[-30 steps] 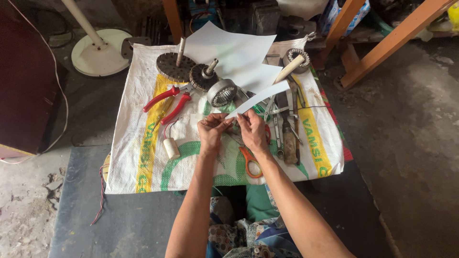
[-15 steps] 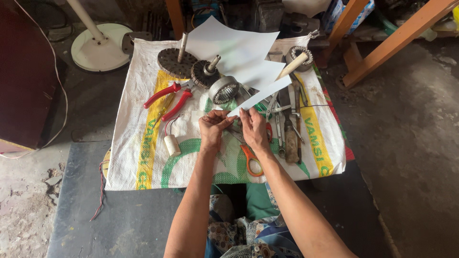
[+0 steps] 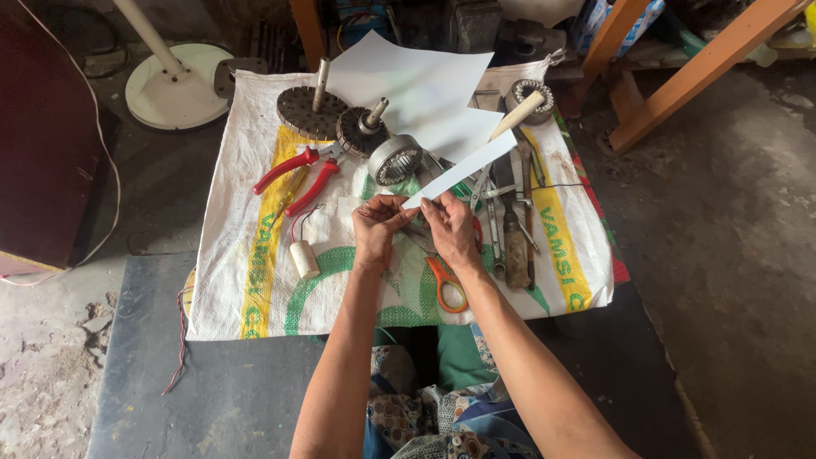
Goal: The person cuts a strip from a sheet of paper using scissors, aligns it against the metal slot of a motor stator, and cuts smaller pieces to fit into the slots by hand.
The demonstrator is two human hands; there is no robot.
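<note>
A white woven sack (image 3: 246, 280) printed with yellow and green lies spread flat on the floor before me, bearing everything else; at its far edge rests a large white paper sheet (image 3: 408, 81), partly overlapping the cloth; beyond the sack's left corner stands a round white fan base (image 3: 170, 89) on the concrete. On the sack, near the far side, sit a dark round rotor disc (image 3: 304, 112) with an upright shaft, a smaller wound armature (image 3: 359, 129) just beside it, and a shiny metal housing ring (image 3: 394, 159) close in front of those; red-handled pliers (image 3: 297, 174) lie to the left of the ring; a row of worn hand tools (image 3: 514, 229) lies to my right; orange-handled scissors (image 3: 446, 285) lie just under my right wrist; a small white capacitor (image 3: 303, 259) with wires sits left of my left forearm.

My left hand (image 3: 378, 229) and my right hand (image 3: 450, 229) meet above the sack's middle; the fingers of both are pinched closed on the near end of a long white paper strip (image 3: 463, 168), which slants up and away to the right, raised clear of the cloth.
</note>
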